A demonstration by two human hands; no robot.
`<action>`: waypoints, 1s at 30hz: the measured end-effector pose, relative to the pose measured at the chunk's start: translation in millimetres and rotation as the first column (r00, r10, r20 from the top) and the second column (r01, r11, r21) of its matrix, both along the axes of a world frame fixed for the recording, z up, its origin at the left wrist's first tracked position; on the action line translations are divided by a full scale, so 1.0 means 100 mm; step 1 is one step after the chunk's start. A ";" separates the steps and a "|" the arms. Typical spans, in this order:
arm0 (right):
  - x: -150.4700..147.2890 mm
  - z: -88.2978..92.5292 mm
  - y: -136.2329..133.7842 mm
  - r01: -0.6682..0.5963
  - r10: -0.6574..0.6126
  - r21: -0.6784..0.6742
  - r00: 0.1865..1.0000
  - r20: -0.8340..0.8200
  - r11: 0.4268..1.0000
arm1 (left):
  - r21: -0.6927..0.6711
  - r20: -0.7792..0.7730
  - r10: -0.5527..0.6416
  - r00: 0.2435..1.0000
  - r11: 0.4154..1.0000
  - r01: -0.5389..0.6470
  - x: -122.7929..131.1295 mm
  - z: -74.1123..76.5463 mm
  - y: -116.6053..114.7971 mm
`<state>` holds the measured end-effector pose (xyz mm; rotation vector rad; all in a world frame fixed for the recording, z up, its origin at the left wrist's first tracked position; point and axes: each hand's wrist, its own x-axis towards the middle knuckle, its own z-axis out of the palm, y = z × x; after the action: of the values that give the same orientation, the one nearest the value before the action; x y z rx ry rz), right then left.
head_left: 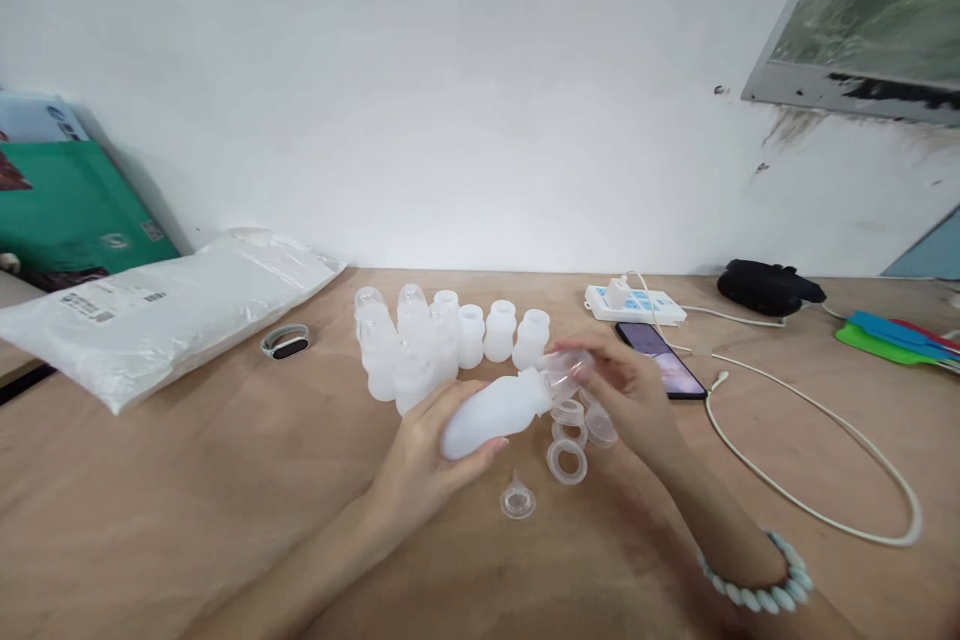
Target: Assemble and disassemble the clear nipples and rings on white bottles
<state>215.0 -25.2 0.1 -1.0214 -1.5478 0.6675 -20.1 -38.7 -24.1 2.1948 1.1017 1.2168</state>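
My left hand (435,445) is wrapped round a white baby bottle (491,415), tilted with its neck to the right. At that neck, my right hand (626,385) grips a clear dome cap (566,375); whether it is seated on the bottle I cannot tell. Behind my hands stand several capped bottles (381,360) and several open white bottles (500,332). Clear collar rings (567,461) lie below my right hand, with another clear cap (600,425) beside them. A clear teat (517,498) rests on the table in front of the held bottle.
On the left lie a white plastic parcel (172,305) and a fitness band (286,343). A phone (667,365), a power strip (660,307), a looped white cable (847,430) and a black case (769,288) occupy the right. A white wall (450,100) bounds the table behind.
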 end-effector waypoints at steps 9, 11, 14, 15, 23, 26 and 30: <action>-0.22 0.02 -0.13 -0.052 0.051 -0.009 0.996 -0.069 0.999 | 0.053 0.071 0.022 0.997 0.998 -0.026 0.06 -0.05 -0.08; -0.23 0.01 -0.13 -0.047 0.046 -0.018 0.997 -0.058 0.999 | 0.048 0.079 0.026 0.997 0.998 -0.030 0.08 -0.05 -0.09; -0.26 -0.02 -0.13 -0.031 0.030 -0.008 0.998 -0.050 0.999 | 0.049 0.084 0.031 0.996 0.998 -0.035 0.09 -0.04 -0.10; -0.26 -0.03 -0.12 -0.031 0.031 -0.004 0.998 -0.051 1.000 | 0.049 0.085 0.031 0.996 0.998 -0.036 0.09 -0.03 -0.09; -0.26 -0.10 -0.16 -0.054 0.054 0.031 0.999 -0.002 0.998 | -0.100 0.054 0.017 0.998 0.995 -0.012 0.07 -0.03 -0.10; -0.29 -0.11 -0.19 -0.110 0.109 0.009 0.993 0.051 0.994 | -0.187 0.056 0.017 0.998 0.982 -0.007 0.05 -0.08 -0.09; -0.28 -0.10 -0.14 0.013 -0.013 0.069 1.000 0.004 0.998 | -0.059 0.095 0.011 0.995 0.998 -0.006 0.04 -0.18 -0.07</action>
<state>187.4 -39.3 -9.7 -0.9808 -1.5562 0.5991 -16.2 -45.6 -42.5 2.0679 1.0952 1.2632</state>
